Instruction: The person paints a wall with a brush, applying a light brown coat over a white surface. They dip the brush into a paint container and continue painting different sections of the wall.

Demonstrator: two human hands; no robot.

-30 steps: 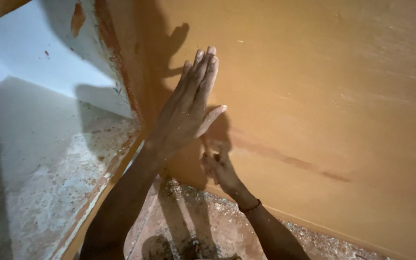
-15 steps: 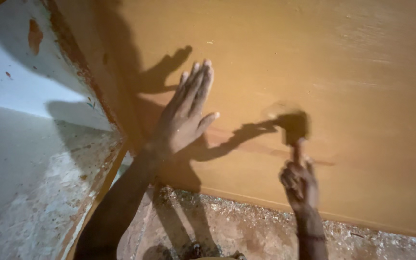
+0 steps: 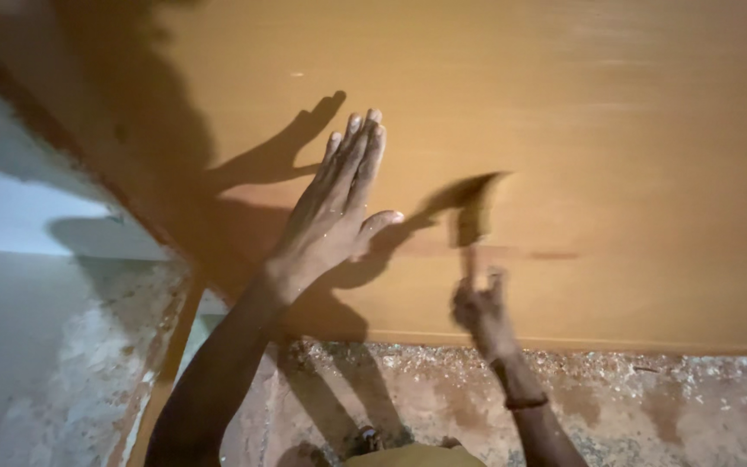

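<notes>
A large orange-brown wooden panel [image 3: 607,130] stands upright and fills most of the view. My left hand [image 3: 335,207] lies flat against it, palm on the wood, fingers straight and thumb spread, holding nothing. To the right and lower, my right hand [image 3: 482,311] is closed around the thin handle of a hammer-like tool [image 3: 473,212]. Its dark head is blurred by motion and sits close to the panel, near a faint dark streak on the wood. A dark band circles my right wrist.
A rough, speckled concrete floor [image 3: 650,398] runs along the panel's bottom edge. At the left are a pale wall [image 3: 10,216] with flaking patches and a narrow wooden strip [image 3: 170,346]. Strong shadows of both hands fall on the panel.
My right hand came out from under my left hand and moved right, lifting the tool. It now sits a little closer to my left hand, tool blurred. The left hand stays pressed on the panel.
</notes>
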